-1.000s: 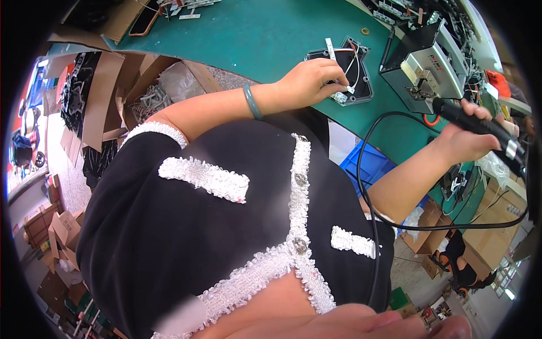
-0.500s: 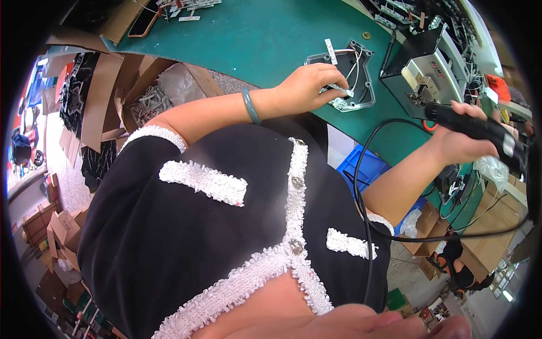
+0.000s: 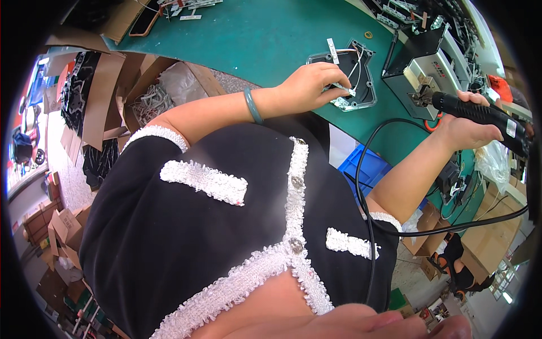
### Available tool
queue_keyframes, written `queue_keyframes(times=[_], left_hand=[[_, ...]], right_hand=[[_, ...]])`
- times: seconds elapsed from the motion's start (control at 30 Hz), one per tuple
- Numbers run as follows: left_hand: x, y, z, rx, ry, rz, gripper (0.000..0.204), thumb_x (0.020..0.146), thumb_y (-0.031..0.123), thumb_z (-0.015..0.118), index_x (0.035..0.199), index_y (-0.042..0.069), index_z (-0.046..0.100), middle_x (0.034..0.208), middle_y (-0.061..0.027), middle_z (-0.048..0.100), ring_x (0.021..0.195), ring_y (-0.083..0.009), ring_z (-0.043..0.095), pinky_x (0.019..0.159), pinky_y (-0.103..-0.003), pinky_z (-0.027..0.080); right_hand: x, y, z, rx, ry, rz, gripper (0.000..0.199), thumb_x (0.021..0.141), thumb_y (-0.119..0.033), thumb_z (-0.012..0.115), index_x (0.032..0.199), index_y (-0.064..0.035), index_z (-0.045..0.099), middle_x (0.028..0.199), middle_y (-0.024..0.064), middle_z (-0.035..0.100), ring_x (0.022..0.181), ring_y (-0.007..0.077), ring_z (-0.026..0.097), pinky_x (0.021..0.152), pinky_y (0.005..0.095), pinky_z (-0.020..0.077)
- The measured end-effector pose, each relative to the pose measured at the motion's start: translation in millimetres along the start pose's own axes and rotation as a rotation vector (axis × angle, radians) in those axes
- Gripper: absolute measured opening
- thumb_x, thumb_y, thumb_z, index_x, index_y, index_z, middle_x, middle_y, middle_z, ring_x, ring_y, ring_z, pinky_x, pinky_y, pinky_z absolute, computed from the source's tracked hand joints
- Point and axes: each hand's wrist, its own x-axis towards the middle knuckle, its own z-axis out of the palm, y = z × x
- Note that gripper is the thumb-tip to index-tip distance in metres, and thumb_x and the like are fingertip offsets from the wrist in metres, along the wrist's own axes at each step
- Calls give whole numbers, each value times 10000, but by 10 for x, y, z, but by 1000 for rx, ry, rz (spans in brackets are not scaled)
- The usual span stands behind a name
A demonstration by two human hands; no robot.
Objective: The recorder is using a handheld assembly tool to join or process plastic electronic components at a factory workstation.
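Note:
My left hand (image 3: 316, 85) is pinched on a small white strip (image 3: 342, 87) with thin white wires (image 3: 358, 68). It is held over a dark, angular plastic housing (image 3: 368, 90) lying on the green table. A second white strip (image 3: 332, 51) sticks up past the housing's far edge. My right hand (image 3: 466, 131) is wrapped around a black electric screwdriver (image 3: 480, 114) with a black cord. The screwdriver's front end is right at the metal pick-up part of a grey and black box (image 3: 415, 68) that looks like a screw feeder; whether its bit touches is unclear.
The cord (image 3: 361, 169) loops in front of my body. Blue bins (image 3: 366, 168) sit below the table edge. A phone (image 3: 144, 22) and several metal strips (image 3: 189, 7) lie at the far left. Dark parts are heaped at the far right, and a yellow ring (image 3: 368, 35) lies behind the housing.
My right hand has brought the screwdriver's front end up to the feeder's pick-up part, with the screwdriver's rear swinging lower. My left hand has hardly moved and still pinches the strip.

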Motion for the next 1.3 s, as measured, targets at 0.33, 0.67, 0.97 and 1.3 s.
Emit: queue_keyframes(times=[0.33, 0.67, 0.97, 1.3], left_hand=[[10, -13, -14, -47, 1, -20, 137, 841, 152, 693, 954, 83, 660, 860, -21, 643, 627, -174, 527, 572, -291, 445], [1, -18, 9, -34, 22, 0, 141, 841, 160, 696, 959, 88, 668, 854, -24, 641, 598, -166, 514, 552, -288, 434], [3, -89, 47, -64, 59, -4, 141, 844, 185, 701, 942, 90, 669, 750, -41, 598, 566, -152, 501, 553, -297, 418], [-3, -63, 15, -27, 2, 11, 133, 834, 173, 699, 932, 90, 665, 795, -41, 628, 687, -199, 566, 603, -323, 454]], right_hand=[[193, 57, -444, 332, -318, -42, 957, 668, -902, 356, 1172, -97, 479, 732, 138, 637, 578, 239, 582, 612, 410, 531], [80, 81, -111, 125, -119, -3, 1028, 697, -861, 437, 1213, 28, 424, 703, 143, 592, 578, 243, 591, 570, 357, 543], [-118, -171, 198, -32, -59, 100, 907, 742, -775, 545, 1097, 52, 429, 718, 161, 585, 566, 250, 582, 573, 348, 535], [-673, -283, 251, 477, -245, 179, 926, 729, -864, 396, 1183, -60, 470, 719, 121, 597, 603, 259, 582, 630, 417, 526]])
